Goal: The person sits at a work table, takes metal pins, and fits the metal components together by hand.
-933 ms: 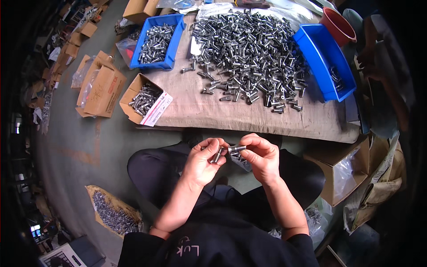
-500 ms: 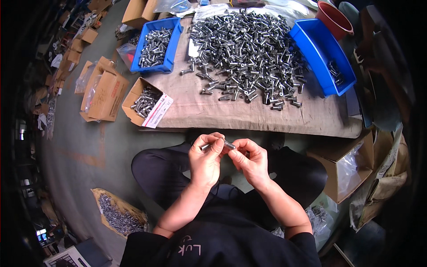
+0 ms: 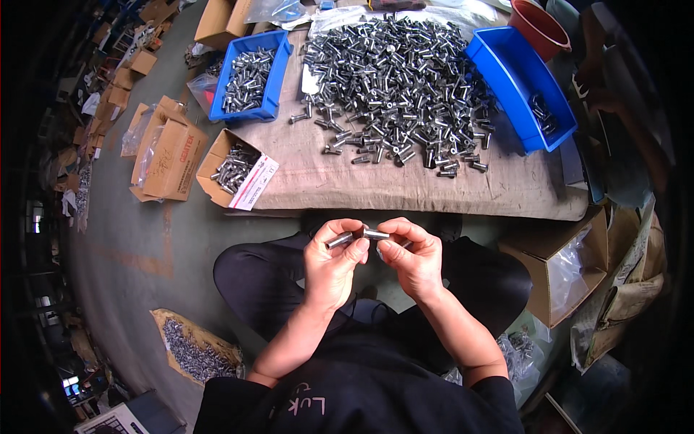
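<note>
Over my lap, just in front of the table edge, my left hand [image 3: 329, 264] and my right hand [image 3: 416, 260] meet in a pinch. Between their fingertips lies a short shiny metal fastener [image 3: 375, 234], shaped like a bolt. A second metal fastener [image 3: 339, 240] sticks out leftward from my left hand, gripped between thumb and fingers. Part of my right palm is hidden, so I cannot tell if more lies in it. Beyond the hands, a wide pile of similar fasteners [image 3: 397, 94] covers the middle of the table.
A blue bin [image 3: 278, 94] of fasteners and a small carton [image 3: 213, 159] with more stand at the table's left. On the right are another blue bin [image 3: 531, 137] holding a few pieces and a red bucket [image 3: 542, 29]. Cardboard boxes [image 3: 170, 155] flank the table on the floor.
My right hand has turned slightly and shifted right. The fastener between the fingertips now lies more level and shows more of its length. The second piece also shows more.
</note>
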`<act>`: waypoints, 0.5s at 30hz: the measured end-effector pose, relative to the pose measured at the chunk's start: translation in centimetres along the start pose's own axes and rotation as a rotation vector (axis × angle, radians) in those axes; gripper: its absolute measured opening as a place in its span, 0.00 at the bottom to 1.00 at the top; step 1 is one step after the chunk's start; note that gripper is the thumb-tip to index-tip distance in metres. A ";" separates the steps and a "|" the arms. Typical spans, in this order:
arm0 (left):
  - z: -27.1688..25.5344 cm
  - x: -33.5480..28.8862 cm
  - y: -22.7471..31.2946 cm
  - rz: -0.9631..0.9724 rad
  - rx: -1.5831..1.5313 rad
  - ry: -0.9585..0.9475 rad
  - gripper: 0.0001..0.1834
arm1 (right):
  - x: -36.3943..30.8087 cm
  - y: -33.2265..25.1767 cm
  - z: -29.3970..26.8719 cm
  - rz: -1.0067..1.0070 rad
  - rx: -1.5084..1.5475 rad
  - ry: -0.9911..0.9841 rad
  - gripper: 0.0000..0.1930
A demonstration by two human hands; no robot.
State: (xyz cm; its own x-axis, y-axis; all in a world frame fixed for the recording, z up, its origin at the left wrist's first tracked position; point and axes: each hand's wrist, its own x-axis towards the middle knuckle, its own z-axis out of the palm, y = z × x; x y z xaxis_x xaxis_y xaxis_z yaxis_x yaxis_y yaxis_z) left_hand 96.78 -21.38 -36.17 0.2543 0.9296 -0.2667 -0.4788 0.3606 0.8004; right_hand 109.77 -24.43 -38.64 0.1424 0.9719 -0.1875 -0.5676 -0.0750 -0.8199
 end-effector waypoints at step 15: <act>0.6 -0.2 0.7 0.044 0.085 -0.088 0.14 | 0.3 0.2 -0.4 0.129 0.325 -0.054 0.12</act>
State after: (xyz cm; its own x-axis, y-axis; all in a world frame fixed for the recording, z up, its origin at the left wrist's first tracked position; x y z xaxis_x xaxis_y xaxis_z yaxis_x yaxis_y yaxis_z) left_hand 96.94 -21.37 -35.26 0.3091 0.9329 -0.1846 -0.4193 0.3080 0.8540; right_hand 110.02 -24.24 -39.12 0.0145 0.9702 -0.2419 -0.8077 -0.1312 -0.5749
